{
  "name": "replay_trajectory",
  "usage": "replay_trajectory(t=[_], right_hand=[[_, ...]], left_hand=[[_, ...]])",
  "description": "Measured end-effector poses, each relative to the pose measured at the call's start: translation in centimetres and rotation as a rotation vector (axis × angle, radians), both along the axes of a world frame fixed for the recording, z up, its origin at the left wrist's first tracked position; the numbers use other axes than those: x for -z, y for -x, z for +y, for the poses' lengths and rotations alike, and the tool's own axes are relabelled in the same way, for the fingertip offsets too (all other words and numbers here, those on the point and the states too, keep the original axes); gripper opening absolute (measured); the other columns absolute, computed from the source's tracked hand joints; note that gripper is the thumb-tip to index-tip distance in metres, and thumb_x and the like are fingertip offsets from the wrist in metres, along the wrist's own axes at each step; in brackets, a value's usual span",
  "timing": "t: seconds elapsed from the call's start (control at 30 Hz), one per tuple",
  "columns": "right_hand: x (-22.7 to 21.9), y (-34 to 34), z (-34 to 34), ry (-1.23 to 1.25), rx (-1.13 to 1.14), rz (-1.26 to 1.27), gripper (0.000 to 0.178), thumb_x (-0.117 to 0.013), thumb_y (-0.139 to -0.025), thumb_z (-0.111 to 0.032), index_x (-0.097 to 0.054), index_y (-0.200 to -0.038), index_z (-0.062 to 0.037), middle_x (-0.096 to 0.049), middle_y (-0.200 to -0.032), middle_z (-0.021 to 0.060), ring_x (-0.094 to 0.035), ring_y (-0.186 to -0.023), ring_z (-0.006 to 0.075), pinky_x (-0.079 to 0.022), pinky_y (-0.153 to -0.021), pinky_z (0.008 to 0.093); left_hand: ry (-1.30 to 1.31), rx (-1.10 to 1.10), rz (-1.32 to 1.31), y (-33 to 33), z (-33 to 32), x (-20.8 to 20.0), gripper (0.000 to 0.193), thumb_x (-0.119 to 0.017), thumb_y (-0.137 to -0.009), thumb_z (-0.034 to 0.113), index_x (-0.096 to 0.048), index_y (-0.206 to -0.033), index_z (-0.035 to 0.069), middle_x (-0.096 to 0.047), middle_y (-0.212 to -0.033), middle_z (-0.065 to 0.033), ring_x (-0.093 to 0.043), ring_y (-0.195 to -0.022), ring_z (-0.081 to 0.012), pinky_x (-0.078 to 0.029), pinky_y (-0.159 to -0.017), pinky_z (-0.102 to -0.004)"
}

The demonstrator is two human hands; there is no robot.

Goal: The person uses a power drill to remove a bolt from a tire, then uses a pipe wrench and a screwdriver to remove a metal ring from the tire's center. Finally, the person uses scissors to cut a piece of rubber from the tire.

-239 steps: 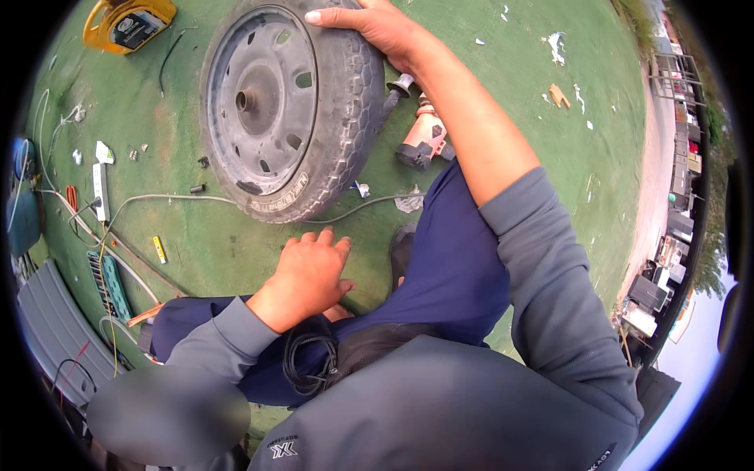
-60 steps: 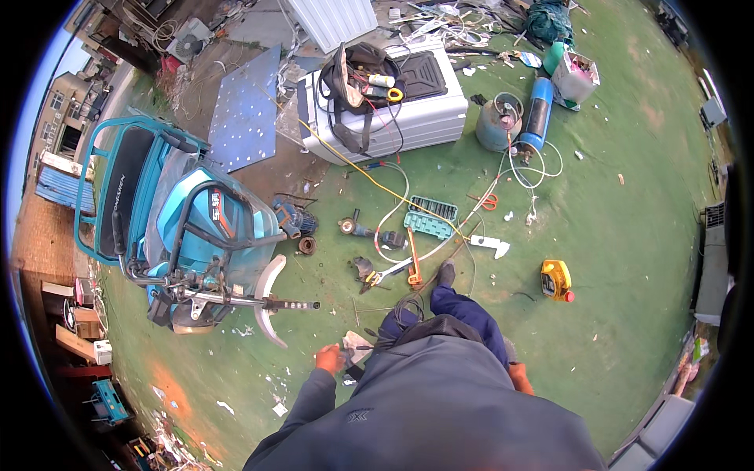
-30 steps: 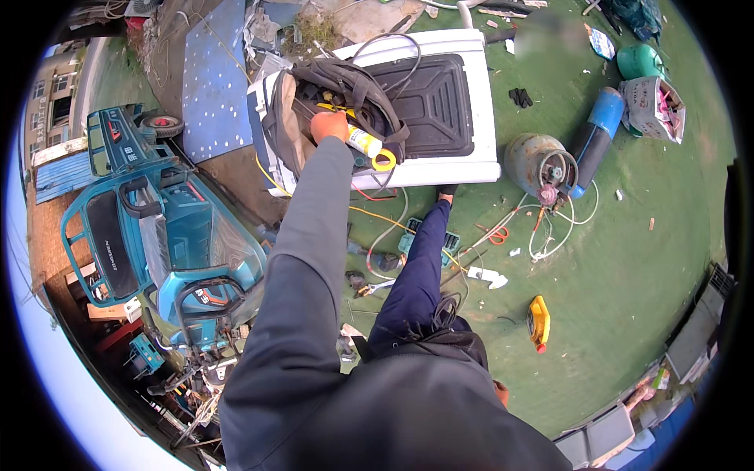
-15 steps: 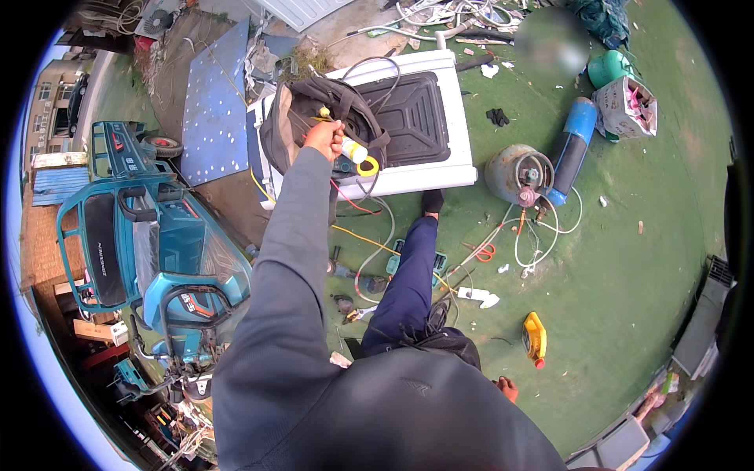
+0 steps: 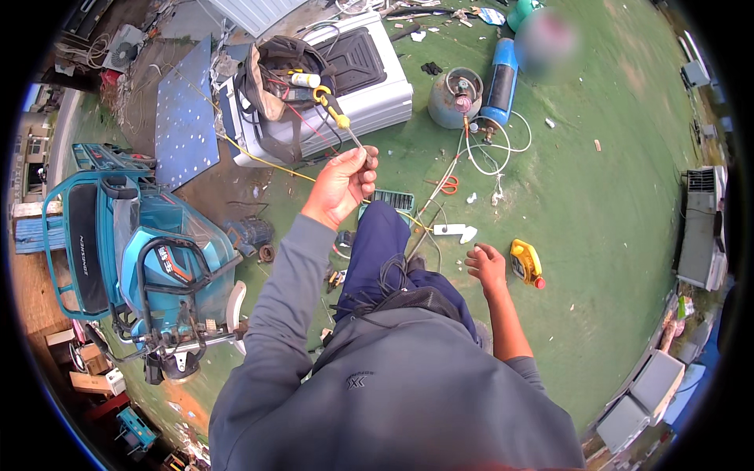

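Observation:
My left hand point(image 5: 342, 185) is raised over my leg, its fingertips pinching the thin metal shaft of a screwdriver point(image 5: 338, 115). The screwdriver's yellow and black handle points away from me, toward an open tool bag point(image 5: 267, 86). That bag, dark with a tan lining, rests on a white appliance point(image 5: 385, 98) lying with its dark panel upward. In the bag's mouth are a white bottle with a yellow end point(image 5: 305, 80), red wires and a yellow ring point(image 5: 320, 93). My right hand point(image 5: 487, 265) hangs with loosely bent fingers and holds nothing, near a yellow jug point(image 5: 525, 261).
A grey gas cylinder point(image 5: 452, 106) and a blue cylinder point(image 5: 501, 78) stand ahead right, with hoses trailing over the green floor. Orange-handled scissors point(image 5: 448, 185), a white power strip point(image 5: 450, 229) and a teal case point(image 5: 391, 201) lie near my legs. A teal three-wheeler point(image 5: 165, 259) stands left.
My left hand has come back from the tool bag toward me, with the screwdriver now plainly in it. The right hand has risen into fuller view. My view has shifted right and back.

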State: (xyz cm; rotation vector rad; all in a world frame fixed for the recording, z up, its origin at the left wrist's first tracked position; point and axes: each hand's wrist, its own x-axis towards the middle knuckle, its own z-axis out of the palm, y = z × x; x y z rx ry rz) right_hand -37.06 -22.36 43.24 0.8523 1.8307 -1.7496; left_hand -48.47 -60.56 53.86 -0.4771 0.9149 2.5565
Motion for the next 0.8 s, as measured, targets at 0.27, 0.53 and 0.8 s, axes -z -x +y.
replay_trajectory(t=[0.27,0.53,0.8], right_hand=[[-4.2,-5.3,-12.8,0.142,-0.339,0.219,0.029,-0.065,-0.105,-0.025,-0.069,-0.111,0.0028,-0.073,-0.095,0.0055,-0.065,-0.086,0.0108,-0.052,-0.074,0.0278],[1.7,-19.4,-17.1,0.007,-0.578,0.078,0.018,-0.069,-0.101,-0.014,-0.074,-0.101,0.003,-0.07,-0.083,0.007,-0.062,-0.079,0.0136,-0.051,-0.072,0.0303],[11.6,-28.7,-18.4,0.087,-0.908,-0.284,0.018,-0.061,-0.099,-0.011,-0.073,-0.108,0.0003,-0.075,-0.094,0.0154,-0.072,-0.086,0.0264,-0.057,-0.082,0.038]], left_hand=[[0.008,0.106,-0.221,-14.5,4.9,8.9,0.023,-0.063,-0.105,0.016,-0.066,-0.12,-0.002,-0.059,-0.085,0.0006,-0.056,-0.075,-0.009,-0.047,-0.067,-0.0257],[0.216,0.297,-0.344,-31.0,1.8,16.4,0.03,-0.065,-0.103,0.019,-0.065,-0.128,0.002,-0.068,-0.108,-0.0003,-0.063,-0.095,-0.01,-0.049,-0.082,-0.0264],[-0.15,-0.292,-0.703,-38.6,-3.0,27.3,0.017,-0.063,-0.106,0.018,-0.061,-0.121,0.012,-0.063,-0.1,-0.0031,-0.064,-0.092,-0.0184,-0.053,-0.084,-0.0376]])
